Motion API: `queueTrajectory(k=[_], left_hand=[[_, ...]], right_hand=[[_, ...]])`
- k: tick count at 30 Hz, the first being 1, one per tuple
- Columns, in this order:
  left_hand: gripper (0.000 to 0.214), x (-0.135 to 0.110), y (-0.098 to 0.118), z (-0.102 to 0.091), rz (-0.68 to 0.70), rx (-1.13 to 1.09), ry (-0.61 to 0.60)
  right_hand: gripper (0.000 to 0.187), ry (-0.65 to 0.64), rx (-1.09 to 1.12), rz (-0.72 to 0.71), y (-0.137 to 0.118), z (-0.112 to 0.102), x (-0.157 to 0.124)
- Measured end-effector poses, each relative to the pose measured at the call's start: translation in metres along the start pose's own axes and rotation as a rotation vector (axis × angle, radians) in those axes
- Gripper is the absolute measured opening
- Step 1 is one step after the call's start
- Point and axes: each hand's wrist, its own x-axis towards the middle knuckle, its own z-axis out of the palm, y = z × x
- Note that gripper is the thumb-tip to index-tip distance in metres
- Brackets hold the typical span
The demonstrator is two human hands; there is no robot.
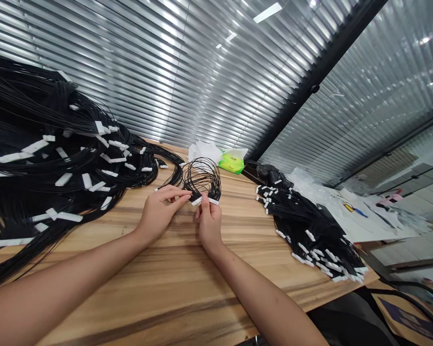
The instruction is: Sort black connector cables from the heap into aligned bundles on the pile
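Left hand and right hand pinch the white connectors of a looped black wire bundle at mid-frame, between a large wire heap upper left and a smaller wire pile right on the wooden table.

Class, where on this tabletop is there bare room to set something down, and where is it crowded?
Bare wood of the tabletop lies in front of the left hand and right hand, and between the held wire loop and the black wire heap on the right. The far left is crowded by a large pile of black wires with white connectors.
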Motion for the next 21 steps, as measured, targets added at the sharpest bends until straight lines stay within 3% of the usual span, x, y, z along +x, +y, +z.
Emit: queueTrajectory(k=[13, 21], left_hand=[[0.024, 0.004, -0.011, 0.001, -0.152, 0.005, 0.003], [0.014, 0.003, -0.006, -0.001, -0.022, 0.067, -0.048]], right_hand=[[0.040, -0.067, -0.076, -0.028, 0.003, -0.001, 0.000], [0.048, -0.012, -0.072, -0.006, -0.002, -0.003, 0.002]])
